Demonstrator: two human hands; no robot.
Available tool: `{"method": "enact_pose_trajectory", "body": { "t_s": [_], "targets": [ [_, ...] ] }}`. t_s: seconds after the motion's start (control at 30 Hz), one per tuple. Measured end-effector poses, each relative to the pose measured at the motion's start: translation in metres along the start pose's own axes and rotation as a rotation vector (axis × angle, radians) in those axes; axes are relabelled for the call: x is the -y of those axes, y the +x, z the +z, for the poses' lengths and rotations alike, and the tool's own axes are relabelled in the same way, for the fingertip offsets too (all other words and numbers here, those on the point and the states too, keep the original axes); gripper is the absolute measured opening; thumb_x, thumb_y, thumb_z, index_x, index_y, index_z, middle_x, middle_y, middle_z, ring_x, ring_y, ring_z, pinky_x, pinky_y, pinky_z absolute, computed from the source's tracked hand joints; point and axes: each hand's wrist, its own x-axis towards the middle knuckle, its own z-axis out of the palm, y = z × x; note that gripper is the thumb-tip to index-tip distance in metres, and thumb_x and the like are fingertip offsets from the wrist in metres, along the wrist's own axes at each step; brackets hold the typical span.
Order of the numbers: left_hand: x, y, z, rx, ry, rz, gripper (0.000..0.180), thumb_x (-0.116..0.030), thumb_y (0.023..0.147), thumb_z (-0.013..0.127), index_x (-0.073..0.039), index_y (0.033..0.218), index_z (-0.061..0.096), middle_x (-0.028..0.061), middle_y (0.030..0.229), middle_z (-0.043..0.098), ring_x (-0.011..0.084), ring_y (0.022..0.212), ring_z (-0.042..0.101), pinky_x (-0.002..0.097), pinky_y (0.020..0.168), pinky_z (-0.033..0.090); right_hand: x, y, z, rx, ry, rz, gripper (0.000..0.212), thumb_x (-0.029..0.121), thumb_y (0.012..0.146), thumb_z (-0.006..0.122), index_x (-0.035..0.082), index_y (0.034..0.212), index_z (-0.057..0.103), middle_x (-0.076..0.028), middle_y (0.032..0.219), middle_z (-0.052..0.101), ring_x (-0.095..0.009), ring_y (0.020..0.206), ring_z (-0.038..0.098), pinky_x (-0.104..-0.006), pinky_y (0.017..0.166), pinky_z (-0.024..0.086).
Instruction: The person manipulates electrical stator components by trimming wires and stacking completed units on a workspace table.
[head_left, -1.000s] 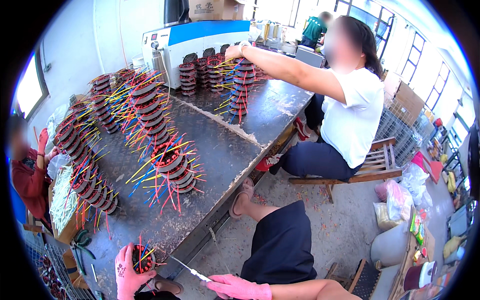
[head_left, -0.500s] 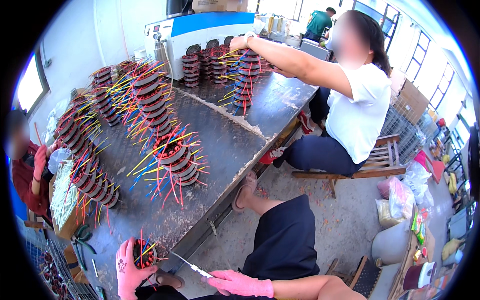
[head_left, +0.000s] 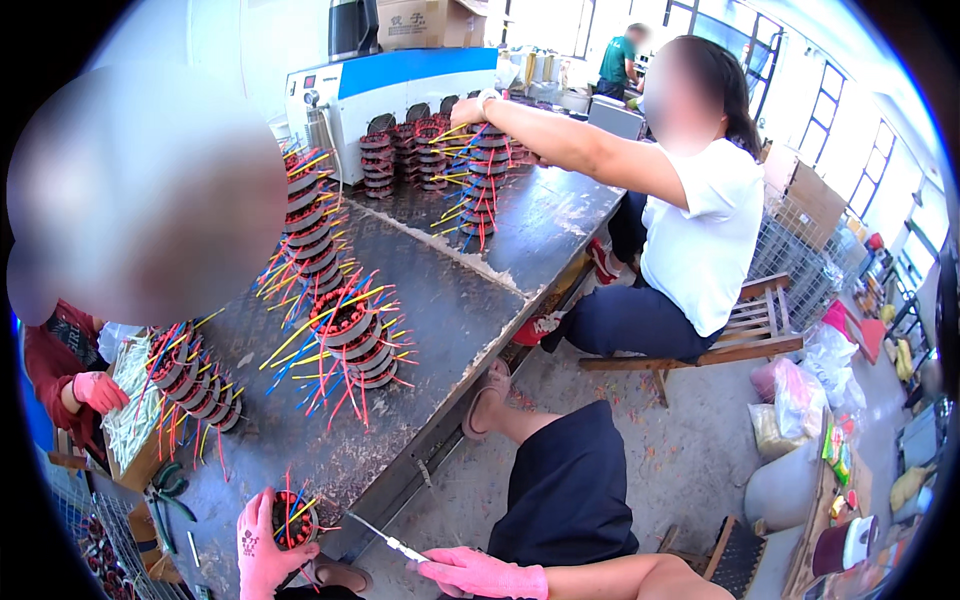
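Note:
My left hand [head_left: 258,552], in a pink glove, is closed around the side of a small wound motor stator [head_left: 292,524]. Red, blue and yellow wires stick out of the stator at the table's near edge. My right hand [head_left: 480,573], also pink-gloved, grips a thin tool with a white handle [head_left: 402,547] and a slender metal shaft. The shaft points left toward the stator, with its tip apart from it. Beyond my hands, a leaning stack of wired stators [head_left: 358,345] lies on the dark table [head_left: 440,290].
Another stator stack [head_left: 195,385] lies at left, near green-handled pliers [head_left: 165,487] and a box of pale sticks [head_left: 135,400]. A seated person [head_left: 715,210] reaches over a far stack [head_left: 483,185]. A gloved co-worker's hand [head_left: 100,392] is at left.
The view has shifted slightly. The co-worker at left has leaned in, and their hand has come down beside the pale sticks. My hands still hold the stator and the tool.

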Motion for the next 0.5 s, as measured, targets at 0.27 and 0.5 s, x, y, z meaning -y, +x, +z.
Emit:
{"method": "enact_pose_trajectory", "body": {
  "t_s": [0.27,0.5],
  "targets": [
    [-0.055,-0.02,-0.087,-0.438,0.026,0.32,0.047,-0.007,0.066,0.079,-0.007,0.11,0.063,0.0113,0.111,0.062,0.0326,0.1,0.062,0.0409,0.085,0.052,0.038,-0.032,0.003,-0.234,0.044,-0.023,0.032,0.028,0.101,0.051,0.006,0.122,0.06,0.006,0.065,0.047,-0.004,0.057,0.041,-0.0205,0.054,0.033],
    [-0.175,-0.029,-0.129,-0.751,-0.001,0.967,0.038,-0.02,0.063,0.08,-0.013,0.097,0.065,0.0079,0.102,0.065,0.0268,0.088,0.067,0.0376,0.073,0.06,0.04,-0.035,0.012,-0.215,0.05,-0.05,0.039,0.033,0.101,0.049,0.002,0.123,0.059,0.006,0.059,0.044,-0.002,0.052,0.035,-0.0194,0.048,0.025]
  ]
}}
